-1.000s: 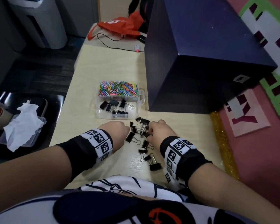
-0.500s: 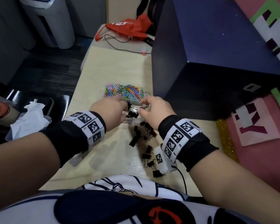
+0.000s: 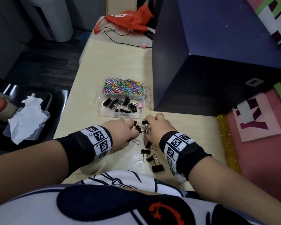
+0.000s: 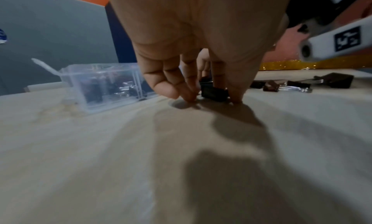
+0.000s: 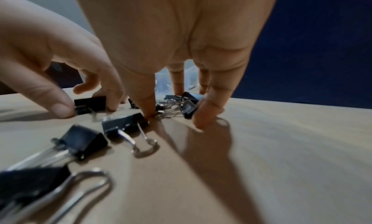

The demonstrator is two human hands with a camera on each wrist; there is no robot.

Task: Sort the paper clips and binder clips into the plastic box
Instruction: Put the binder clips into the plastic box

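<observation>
A clear plastic box [image 3: 99, 99] sits mid-table; its far compartment holds coloured paper clips [image 3: 122, 86] and its near one black binder clips [image 3: 120, 105]. Just in front of it, both hands are down on a pile of loose binder clips [image 3: 142, 129]. My left hand [image 4: 213, 98] pinches one black binder clip [image 4: 214, 92] between thumb and fingers. The fingers of my right hand [image 5: 177, 116] curl round a small cluster of binder clips [image 5: 181, 106]. Other binder clips [image 3: 157, 168] lie nearer my body.
A big dark blue box [image 3: 209, 54] stands right of the plastic box. An orange bag [image 3: 128, 18] and a black cable [image 3: 120, 41] lie at the table's far end. Left of the table's edge, a tissue [image 3: 28, 117] rests on a black seat.
Half a second ago both hands were over the box's near compartment. They have come back toward me and closed on the loose clips. The box holds more binder clips than before.
</observation>
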